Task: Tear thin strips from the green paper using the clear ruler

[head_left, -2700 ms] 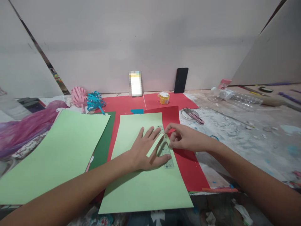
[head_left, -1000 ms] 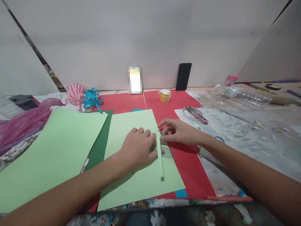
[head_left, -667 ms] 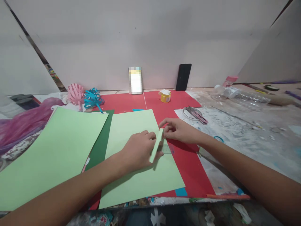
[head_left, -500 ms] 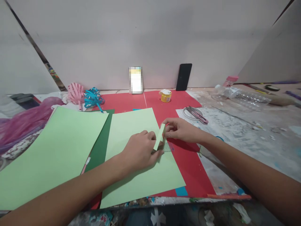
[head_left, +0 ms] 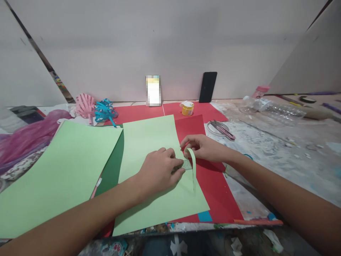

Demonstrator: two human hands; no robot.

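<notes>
The narrow curled strip of pale green paper point(head_left: 194, 169) is right at my right hand point(head_left: 198, 146), which is much the nearer of the two; from the other side it lies just to the right of my left hand point(head_left: 161, 167), clear of those fingertips. Its length runs toward me: it arches up beside my right thumb, then drops to a lower end over the large rectangular sheet of pale green paper point(head_left: 149, 137), just inside that sheet's right edge (I cannot tell whether the strip is joined to the sheet anywhere). My right hand is half curled, thumb and forefinger close together, and the strip's bend passes in front of them, so whether I am pinching it or only touching it is hidden. My left hand lies loosely bent, palm down on the sheet, with thumb and forefinger slightly apart over the small see-through ruler point(head_left: 188, 165), whose right-hand end pokes out past them. Under the sheet spreads the flat red paper point(head_left: 215, 192) on the paint-marked bench point(head_left: 277, 160), and to the left, well apart from the strip, lies a second pale green paper sheet point(head_left: 61, 177).
</notes>
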